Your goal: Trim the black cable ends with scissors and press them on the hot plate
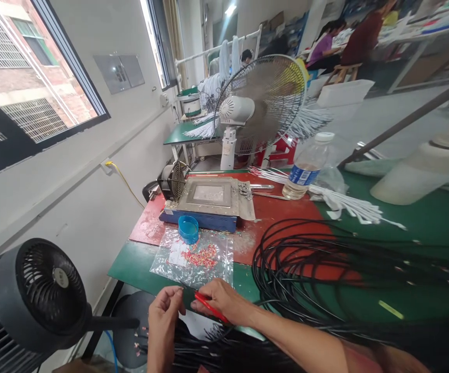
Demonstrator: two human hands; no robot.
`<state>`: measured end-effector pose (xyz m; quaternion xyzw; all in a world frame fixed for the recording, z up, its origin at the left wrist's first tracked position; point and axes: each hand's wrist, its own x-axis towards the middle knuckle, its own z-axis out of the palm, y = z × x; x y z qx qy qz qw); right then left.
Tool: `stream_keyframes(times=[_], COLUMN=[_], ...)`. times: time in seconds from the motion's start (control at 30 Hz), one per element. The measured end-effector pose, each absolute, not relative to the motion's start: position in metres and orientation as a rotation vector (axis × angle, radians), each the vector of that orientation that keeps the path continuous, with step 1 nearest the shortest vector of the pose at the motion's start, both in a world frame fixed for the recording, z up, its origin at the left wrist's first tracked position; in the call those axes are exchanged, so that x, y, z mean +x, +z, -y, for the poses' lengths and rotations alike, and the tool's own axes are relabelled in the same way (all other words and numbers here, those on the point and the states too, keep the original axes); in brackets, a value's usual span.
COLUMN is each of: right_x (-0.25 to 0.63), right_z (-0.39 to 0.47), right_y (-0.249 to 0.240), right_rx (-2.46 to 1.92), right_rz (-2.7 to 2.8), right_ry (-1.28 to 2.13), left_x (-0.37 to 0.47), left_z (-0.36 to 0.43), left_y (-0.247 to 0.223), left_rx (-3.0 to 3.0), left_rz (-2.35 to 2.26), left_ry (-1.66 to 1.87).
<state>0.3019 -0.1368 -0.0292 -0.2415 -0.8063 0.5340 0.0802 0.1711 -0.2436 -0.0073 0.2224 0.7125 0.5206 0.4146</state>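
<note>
Low in the middle, my right hand [220,299] is wrapped round a red-handled tool [211,306], whose tip is too small to make out. Just left of it, my left hand [167,305] has thumb and fingertips pinched together on something too small to name. Black cables [286,264] lie coiled on the table to the right, and more hang below my hands. Beyond the hands, a clear plastic bag [220,259] bears red and yellow bits [203,256] and a round blue container [188,230].
A blue-based machine with a metal plate [209,195] and small fan stands behind the bag. A water bottle [304,168] and white cables [349,203] are at back right. A black fan [49,290] is left; a large fan [261,103] stands behind. People sit far back.
</note>
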Motion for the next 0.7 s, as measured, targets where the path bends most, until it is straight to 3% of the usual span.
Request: stream_keyframes(times=[0.33, 0.7], right_x=[0.298, 0.298], right_z=[0.134, 0.137], right_y=[-0.027, -0.03], right_rx=[-0.685, -0.626], right_rz=[1.616, 1.69], right_ry=[2.342, 2.276], left_x=[0.187, 0.196], left_z=[0.252, 0.249], left_y=[-0.023, -0.033], left_rx=[0.335, 0.412], left_rz=[-1.452, -1.586], left_ry=[1.373, 1.422])
